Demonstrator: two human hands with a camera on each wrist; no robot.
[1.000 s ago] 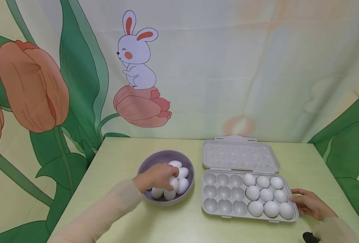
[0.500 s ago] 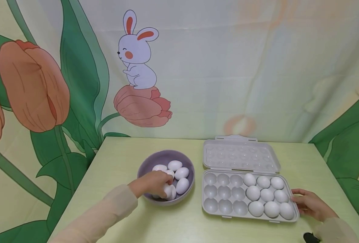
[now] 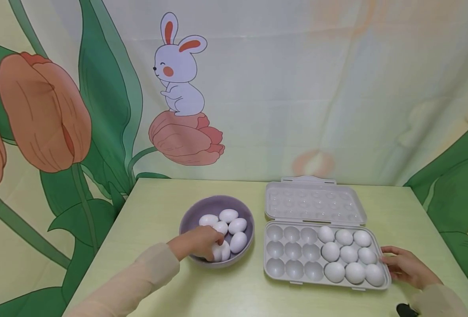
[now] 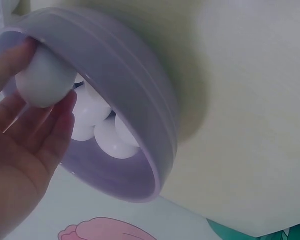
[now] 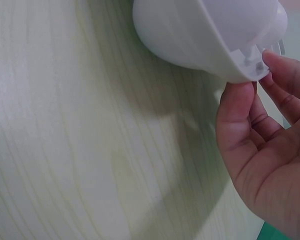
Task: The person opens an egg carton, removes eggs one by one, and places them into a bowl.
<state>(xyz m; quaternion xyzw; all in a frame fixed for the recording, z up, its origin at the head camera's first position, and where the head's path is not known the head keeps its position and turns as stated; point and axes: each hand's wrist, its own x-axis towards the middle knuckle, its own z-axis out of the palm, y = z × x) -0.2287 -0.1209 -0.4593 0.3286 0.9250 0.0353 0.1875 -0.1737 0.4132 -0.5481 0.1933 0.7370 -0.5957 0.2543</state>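
My left hand [image 3: 198, 243] reaches into the near left part of a purple bowl [image 3: 193, 212]. In the left wrist view its thumb and fingers hold a white egg [image 4: 47, 77] by the bowl's inner wall. Several other white eggs [image 3: 228, 215] lie loose in the bowl. To the right is a pale grey plastic egg box [image 3: 259, 222] with its lid [image 3: 314, 202] folded back. White eggs [image 3: 348, 254] fill the right half of its cups, and the left cups [image 3: 293, 251] are bare. My right hand [image 3: 410, 267] pinches the box's right edge, thumb and fingertips at the rim [image 5: 235, 62].
Both containers stand on a pale yellow-green table [image 3: 234, 293] against a printed cloth [image 3: 257, 88] with a rabbit and tulips. A small black object [image 3: 406, 310] shows by the right sleeve at the front.
My left hand has moved from the bowl's middle toward its near left side, uncovering eggs at the back. The right hand has stayed at the box's edge.
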